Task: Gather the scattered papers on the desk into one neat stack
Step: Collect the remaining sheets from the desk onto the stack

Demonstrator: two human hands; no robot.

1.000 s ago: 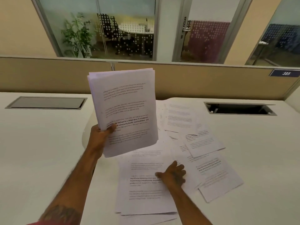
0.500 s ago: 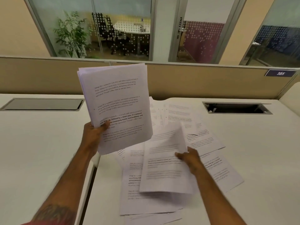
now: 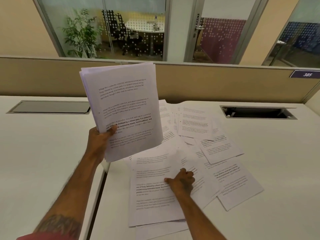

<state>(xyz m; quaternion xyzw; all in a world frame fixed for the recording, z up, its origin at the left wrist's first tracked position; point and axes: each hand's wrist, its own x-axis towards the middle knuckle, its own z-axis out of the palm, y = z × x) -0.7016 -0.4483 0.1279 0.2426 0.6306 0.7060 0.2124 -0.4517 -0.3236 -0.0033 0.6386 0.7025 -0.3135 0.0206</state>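
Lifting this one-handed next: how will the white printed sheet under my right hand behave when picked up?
The white printed sheet under your right hand is thin, so probably floppy and very light. Lying on other loose sheets, it may slide or drag neighbours along.

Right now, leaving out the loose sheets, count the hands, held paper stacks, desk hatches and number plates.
Hands: 2 (left hand, right hand)
Held paper stack: 1
Desk hatches: 2 (closed hatch, open hatch)
Number plate: 1
Total: 6
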